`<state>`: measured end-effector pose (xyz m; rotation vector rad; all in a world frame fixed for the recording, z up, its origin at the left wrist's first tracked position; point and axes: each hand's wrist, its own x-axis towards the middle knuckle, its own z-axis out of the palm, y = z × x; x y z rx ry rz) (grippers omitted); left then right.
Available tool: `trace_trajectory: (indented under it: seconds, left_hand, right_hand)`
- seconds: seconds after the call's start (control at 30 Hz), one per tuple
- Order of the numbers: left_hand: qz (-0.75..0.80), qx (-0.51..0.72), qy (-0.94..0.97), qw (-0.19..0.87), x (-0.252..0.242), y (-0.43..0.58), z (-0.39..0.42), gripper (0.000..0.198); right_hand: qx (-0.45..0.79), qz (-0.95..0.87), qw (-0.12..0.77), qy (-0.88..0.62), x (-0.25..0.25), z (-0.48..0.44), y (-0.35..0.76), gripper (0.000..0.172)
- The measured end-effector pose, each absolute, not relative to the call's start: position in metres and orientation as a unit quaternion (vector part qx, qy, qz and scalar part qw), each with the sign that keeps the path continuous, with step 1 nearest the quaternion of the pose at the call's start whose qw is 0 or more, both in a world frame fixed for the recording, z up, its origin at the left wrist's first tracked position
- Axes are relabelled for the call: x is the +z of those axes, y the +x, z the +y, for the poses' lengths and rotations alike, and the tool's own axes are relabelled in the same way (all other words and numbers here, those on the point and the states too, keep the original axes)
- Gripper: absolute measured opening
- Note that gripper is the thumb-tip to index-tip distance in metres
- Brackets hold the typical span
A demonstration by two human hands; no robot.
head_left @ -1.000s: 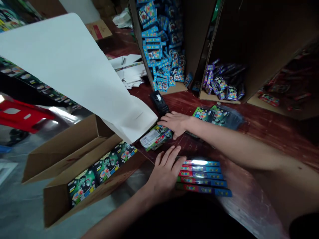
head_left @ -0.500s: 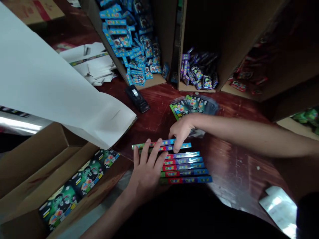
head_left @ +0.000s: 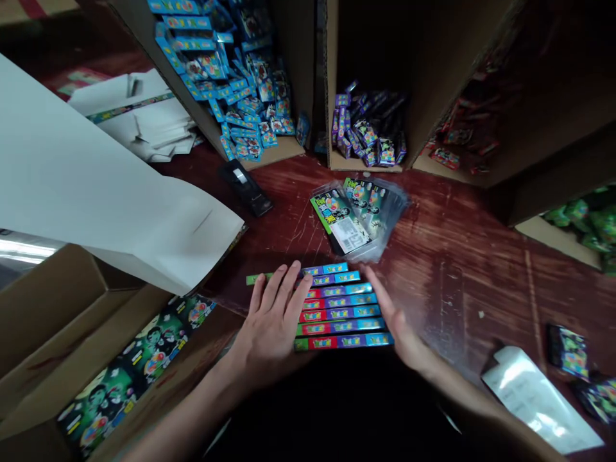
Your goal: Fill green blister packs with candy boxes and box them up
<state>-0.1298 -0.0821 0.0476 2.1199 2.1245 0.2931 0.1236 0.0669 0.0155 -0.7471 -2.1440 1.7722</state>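
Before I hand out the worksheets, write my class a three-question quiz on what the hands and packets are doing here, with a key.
1. Multiple choice: what does the left hand lie over?
A) the white sheet
B) the black object
C) the row of slim boxes
2. True or false: the blue packets and the purple packets sit in separate cartons.
3. Fill in: the box ends nearest the right hand are coloured ____.

Key: 1 C; 2 true; 3 blue.

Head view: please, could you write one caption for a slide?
Left hand on and right hand beside slim multicoloured packs lined up on a worn red tabletop.
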Motion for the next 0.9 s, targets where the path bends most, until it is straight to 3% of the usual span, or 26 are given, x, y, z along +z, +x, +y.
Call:
trace_trajectory:
  seconds: [0.13,0.23,0.3,0.43,0.5,0.6,0.67,0.7,0.8,0.9]
  left_hand:
    - [0.691,0.069,0.716,0.073,0.052,-0.134,-0.082,0.106]
    - [0.693,0.065,0.713,0.087,0.052,-0.130,-0.082,0.107]
    - [0.698,0.067,0.704,0.111,0.055,-0.125,-0.082,0.108]
    - [0.671,0.145,0.704,0.183,0.066,-0.136,-0.088,0.115]
    - [0.684,0.238,0.669,0.166,0.069,-0.159,-0.097,0.109]
    - [0.823,0.372,0.428,-0.036,0.056,-0.212,-0.119,0.083]
    - [0.878,0.391,0.230,-0.152,0.035,-0.250,-0.133,0.087]
    - [0.888,0.395,0.171,-0.161,0.022,-0.267,-0.139,0.092]
    - [0.892,0.426,0.134,-0.070,-0.008,-0.301,-0.150,0.083]
    - [0.885,0.437,0.159,-0.023,-0.018,-0.307,-0.155,0.071]
  right_hand:
    - [0.558,-0.792,0.073,-0.235,0.016,0.066,0.104,0.085]
    - [0.360,-0.915,0.056,-0.171,0.041,0.079,0.081,0.123]
    - [0.252,-0.962,0.021,-0.105,0.057,0.080,0.059,0.140]
    - [0.170,-0.984,-0.018,-0.048,0.068,0.068,0.023,0.126]
    - [0.144,-0.989,-0.006,-0.034,0.062,0.064,0.017,0.118]
    - [0.089,-0.995,0.035,0.026,0.045,0.064,0.023,0.113]
    - [0.046,-0.995,0.059,0.065,0.034,0.068,0.029,0.111]
    - [0.028,-0.994,0.069,0.077,0.031,0.071,0.030,0.109]
    - [0.015,-0.993,0.081,0.088,0.041,0.084,0.013,0.103]
    - [0.055,-0.991,0.080,0.093,0.083,0.091,-0.039,0.104]
